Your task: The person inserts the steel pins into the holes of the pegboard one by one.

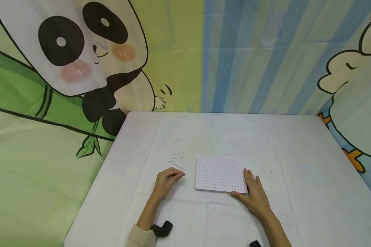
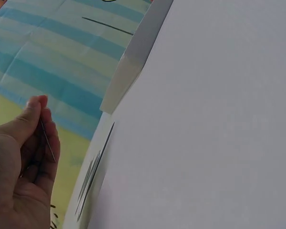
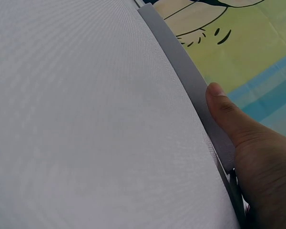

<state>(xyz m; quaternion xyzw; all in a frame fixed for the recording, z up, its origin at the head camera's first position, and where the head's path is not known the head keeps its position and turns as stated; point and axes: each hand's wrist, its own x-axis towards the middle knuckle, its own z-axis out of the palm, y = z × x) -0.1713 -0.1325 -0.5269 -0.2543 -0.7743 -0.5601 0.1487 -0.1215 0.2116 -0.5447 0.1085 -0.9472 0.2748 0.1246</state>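
Note:
Between thumb and fingertips, my left hand (image 1: 167,181) pinches a thin dark needle (image 2: 47,140), its lower part lying along the inside of the fingers in the left wrist view. Several similar needles (image 1: 176,161) lie on the table just beyond that hand. A white pegboard (image 1: 222,175) with rows of small holes lies flat to the right of them. One needle (image 1: 204,184) stands upright in the board near its front left corner. My right hand (image 1: 256,195) rests at the board's front right corner, thumb along the front edge and straight fingers along the right edge.
A white cloth covers the table (image 1: 160,137). Behind it hangs a curtain (image 1: 250,58) with a panda and stripes. A black wrist device (image 1: 162,228) is on the left wrist, and another black device (image 1: 255,244) shows near the right forearm.

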